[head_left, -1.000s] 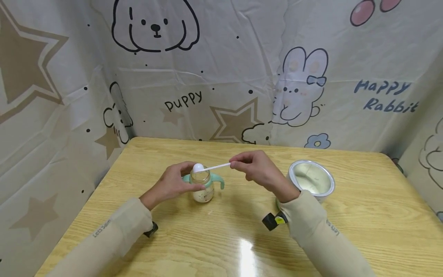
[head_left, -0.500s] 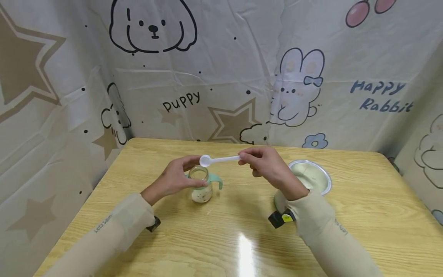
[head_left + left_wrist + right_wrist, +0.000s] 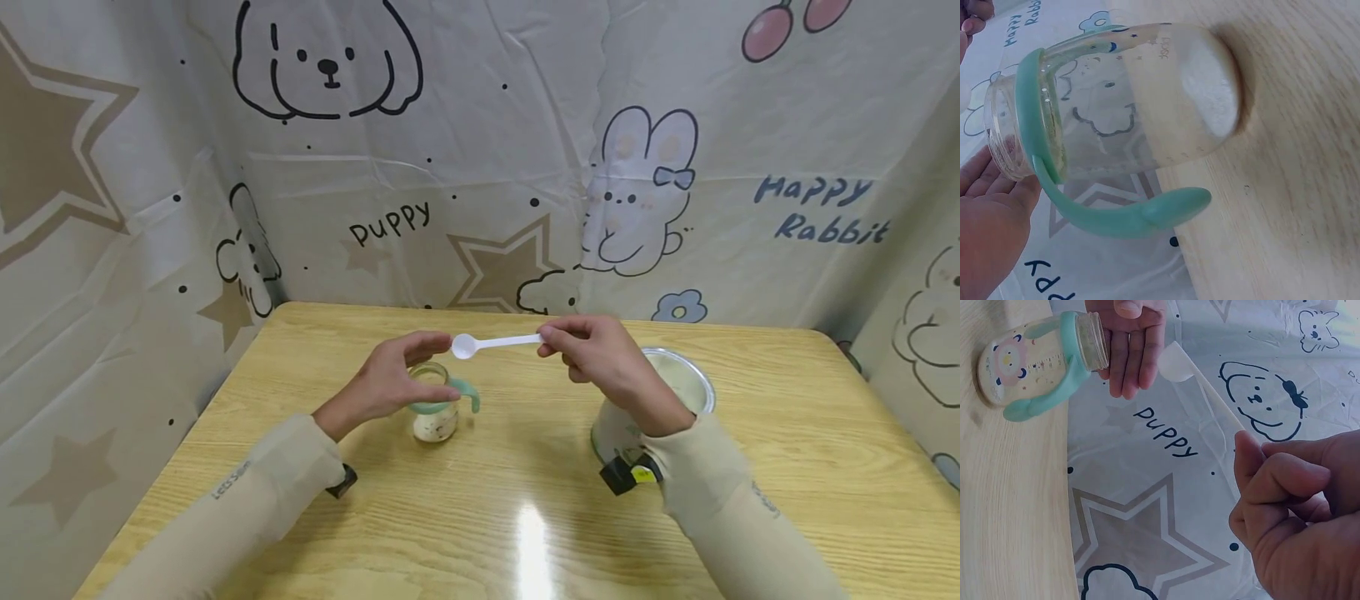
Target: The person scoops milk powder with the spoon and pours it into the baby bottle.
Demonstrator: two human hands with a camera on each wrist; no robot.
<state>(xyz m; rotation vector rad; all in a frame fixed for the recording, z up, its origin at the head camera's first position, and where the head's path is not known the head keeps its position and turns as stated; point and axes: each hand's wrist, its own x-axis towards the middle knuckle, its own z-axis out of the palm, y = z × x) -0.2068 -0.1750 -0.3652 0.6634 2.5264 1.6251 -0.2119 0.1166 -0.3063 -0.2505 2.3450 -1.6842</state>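
While pinched by right hand (image 3: 600, 358), scoop (image 3: 491, 342) above left-held bottle (image 3: 435, 408).

Baby bottle (image 3: 435, 410): clear glass, open-mouthed, mint-green collar with two curved handles, cartoon print and measuring scale on wall; stood upright on wooden table; thin layer of white powder seen at bottom; neck steadied by left hand (image 3: 390, 385).

Measuring scoop (image 3: 495, 342): white plastic, small round bowl on long thin handle; held roughly level in air, bowl above and just behind bottle mouth, not touching it; handle end pinched by right hand (image 3: 600, 358). Bowl contents not discernible.
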